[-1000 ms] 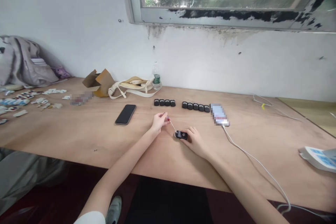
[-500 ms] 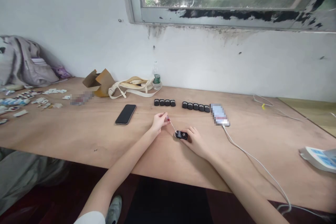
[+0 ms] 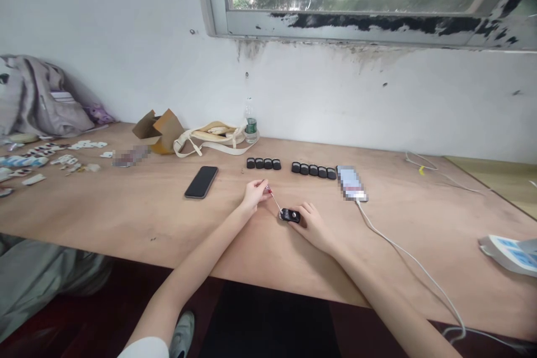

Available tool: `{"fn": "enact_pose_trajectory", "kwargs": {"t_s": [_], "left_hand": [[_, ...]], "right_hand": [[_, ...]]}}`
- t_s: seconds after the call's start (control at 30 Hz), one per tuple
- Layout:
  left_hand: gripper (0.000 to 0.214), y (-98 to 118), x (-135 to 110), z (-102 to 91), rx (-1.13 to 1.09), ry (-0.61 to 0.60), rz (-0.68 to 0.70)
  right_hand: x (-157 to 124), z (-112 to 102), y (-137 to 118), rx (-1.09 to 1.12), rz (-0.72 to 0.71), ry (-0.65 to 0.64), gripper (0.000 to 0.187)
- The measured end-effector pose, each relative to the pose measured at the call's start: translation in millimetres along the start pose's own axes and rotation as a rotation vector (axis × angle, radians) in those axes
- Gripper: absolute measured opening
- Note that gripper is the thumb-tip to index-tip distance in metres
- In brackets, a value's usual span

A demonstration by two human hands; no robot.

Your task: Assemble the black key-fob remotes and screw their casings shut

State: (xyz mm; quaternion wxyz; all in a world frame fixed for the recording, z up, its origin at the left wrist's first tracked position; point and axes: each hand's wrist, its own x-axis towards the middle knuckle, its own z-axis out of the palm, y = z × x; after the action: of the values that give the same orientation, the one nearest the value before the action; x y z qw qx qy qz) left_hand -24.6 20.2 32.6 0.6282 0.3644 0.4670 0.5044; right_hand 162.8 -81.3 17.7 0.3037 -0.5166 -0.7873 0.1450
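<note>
My left hand [image 3: 254,194] is closed around the red handle of a slim screwdriver [image 3: 274,201]. Its thin shaft slants down to the right, and the tip meets the left end of a small black device [image 3: 290,215]. That device lies low over the table, with a round silver spot on its face and a shiny rim at its left end. Thumb and fingers of my right hand [image 3: 309,226] grip its right end. Beyond my hands stand two rows of similar black pieces, a left row [image 3: 263,163] and a right row [image 3: 313,170].
A dark phone [image 3: 201,182] lies left of my hands. To the right is a lit phone [image 3: 351,183] with a white cable [image 3: 403,250]. At the back are a bottle [image 3: 250,126], a cream bag [image 3: 213,133] and a cardboard box [image 3: 161,131]. Small parts [image 3: 62,161] litter the far left.
The screwdriver's tip has shifted very slightly at the device's left end. Both hands keep nearly the same place and hold.
</note>
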Motion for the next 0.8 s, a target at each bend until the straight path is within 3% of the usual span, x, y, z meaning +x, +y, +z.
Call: {"fn": "enact_pose_trajectory", "kwargs": {"t_s": [0.47,0.8], "left_hand": [[0.023,-2.1,0.0,0.8,0.007,-0.006,0.005],[0.021,-3.7,1.3,0.4,0.002,-0.002,0.0]], "right_hand": [[-0.5,-5.4,-6.0,0.023,-0.001,-0.04,0.027],[-3.3,-8.5,-12.4,-0.023,-0.107,-0.094,0.037]]}}
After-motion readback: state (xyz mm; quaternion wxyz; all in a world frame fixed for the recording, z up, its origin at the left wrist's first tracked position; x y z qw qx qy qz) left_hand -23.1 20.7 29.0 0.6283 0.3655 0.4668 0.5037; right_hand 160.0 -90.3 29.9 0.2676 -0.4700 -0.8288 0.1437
